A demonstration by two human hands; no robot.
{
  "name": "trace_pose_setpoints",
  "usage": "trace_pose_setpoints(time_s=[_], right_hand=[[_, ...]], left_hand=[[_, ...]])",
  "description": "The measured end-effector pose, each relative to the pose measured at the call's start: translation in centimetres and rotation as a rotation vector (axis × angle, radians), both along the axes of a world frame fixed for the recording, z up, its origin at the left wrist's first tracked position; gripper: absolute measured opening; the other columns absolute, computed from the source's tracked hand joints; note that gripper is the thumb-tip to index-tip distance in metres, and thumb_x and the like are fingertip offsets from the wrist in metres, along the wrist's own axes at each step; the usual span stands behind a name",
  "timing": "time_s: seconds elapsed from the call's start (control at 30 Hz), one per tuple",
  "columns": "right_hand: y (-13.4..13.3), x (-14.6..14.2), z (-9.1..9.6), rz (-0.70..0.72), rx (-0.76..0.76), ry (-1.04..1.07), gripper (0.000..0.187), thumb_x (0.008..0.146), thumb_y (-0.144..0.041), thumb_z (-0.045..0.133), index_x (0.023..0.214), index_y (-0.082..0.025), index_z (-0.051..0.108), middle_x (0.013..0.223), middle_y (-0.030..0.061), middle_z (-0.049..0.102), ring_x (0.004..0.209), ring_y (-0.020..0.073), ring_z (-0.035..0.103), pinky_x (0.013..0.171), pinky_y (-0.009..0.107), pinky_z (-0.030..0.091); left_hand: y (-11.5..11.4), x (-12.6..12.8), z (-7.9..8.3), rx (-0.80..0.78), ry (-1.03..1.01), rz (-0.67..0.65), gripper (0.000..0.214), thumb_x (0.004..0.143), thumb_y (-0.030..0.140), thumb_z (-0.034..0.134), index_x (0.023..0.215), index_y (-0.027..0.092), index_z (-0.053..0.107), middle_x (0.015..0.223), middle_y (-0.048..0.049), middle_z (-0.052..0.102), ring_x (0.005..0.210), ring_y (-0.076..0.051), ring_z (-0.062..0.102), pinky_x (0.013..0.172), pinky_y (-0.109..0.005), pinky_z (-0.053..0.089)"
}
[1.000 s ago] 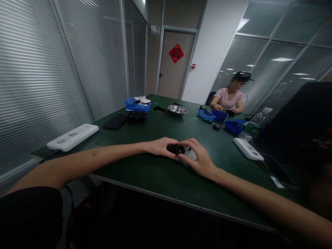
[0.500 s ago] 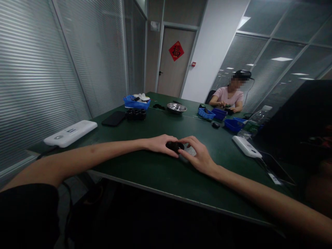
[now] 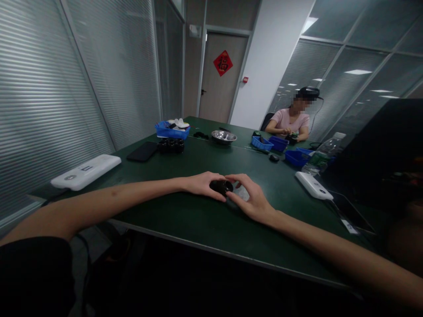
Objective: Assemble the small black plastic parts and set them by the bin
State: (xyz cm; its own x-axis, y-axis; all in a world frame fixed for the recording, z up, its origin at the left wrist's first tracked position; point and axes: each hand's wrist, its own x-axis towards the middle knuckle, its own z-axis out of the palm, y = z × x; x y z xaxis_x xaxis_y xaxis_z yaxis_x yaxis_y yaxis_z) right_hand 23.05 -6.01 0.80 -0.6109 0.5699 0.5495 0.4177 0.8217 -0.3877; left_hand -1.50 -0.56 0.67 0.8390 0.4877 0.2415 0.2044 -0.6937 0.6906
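A glossy black part with round openings (image 3: 222,186) lies between my hands, low over the table. My left hand (image 3: 202,184) is closed round its left side, fingers behind and thumb in front. From the right, the curved fingers and thumb of my right hand (image 3: 253,198) pinch the part's other end, beside one round opening. My fingers hide some of it, and its exact kind cannot be made out. A pale patch (image 3: 243,193) shows under my right palm; whether it is an object or a reflection is unclear.
On the green table (image 3: 185,215) are a black cluster of round parts (image 3: 171,145), a phone (image 3: 142,152), a filled blue basket (image 3: 172,131), a metal bowl (image 3: 224,138), power banks (image 3: 86,171) and a bottle (image 3: 323,154). Across sits a co-worker (image 3: 291,121) near blue bins (image 3: 297,158).
The black part has turned slightly, so a round opening now shows more plainly between my fingers. Both hands stay in nearly the same place. My view has shifted a little.
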Motion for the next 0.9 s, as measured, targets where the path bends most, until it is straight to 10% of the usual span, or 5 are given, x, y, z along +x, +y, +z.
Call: trace_pose_setpoints(time_s=[0.9], right_hand=[[0.02, -0.47, -0.04, 0.083, 0.029, -0.001, 0.039, 0.098, -0.023, 0.062, 0.136, -0.025, 0.055, 0.13, 0.0128, 0.06, 0.118, 0.0302, 0.059, 0.1, 0.052, 0.052]], left_hand=[[0.18, -0.15, -0.33, 0.008, -0.007, 0.004, 0.062, 0.082, 0.045, 0.083, 0.134, 0.018, 0.063, 0.119, -0.0094, 0.068, 0.109, -0.024, 0.064, 0.095, -0.036, 0.047]])
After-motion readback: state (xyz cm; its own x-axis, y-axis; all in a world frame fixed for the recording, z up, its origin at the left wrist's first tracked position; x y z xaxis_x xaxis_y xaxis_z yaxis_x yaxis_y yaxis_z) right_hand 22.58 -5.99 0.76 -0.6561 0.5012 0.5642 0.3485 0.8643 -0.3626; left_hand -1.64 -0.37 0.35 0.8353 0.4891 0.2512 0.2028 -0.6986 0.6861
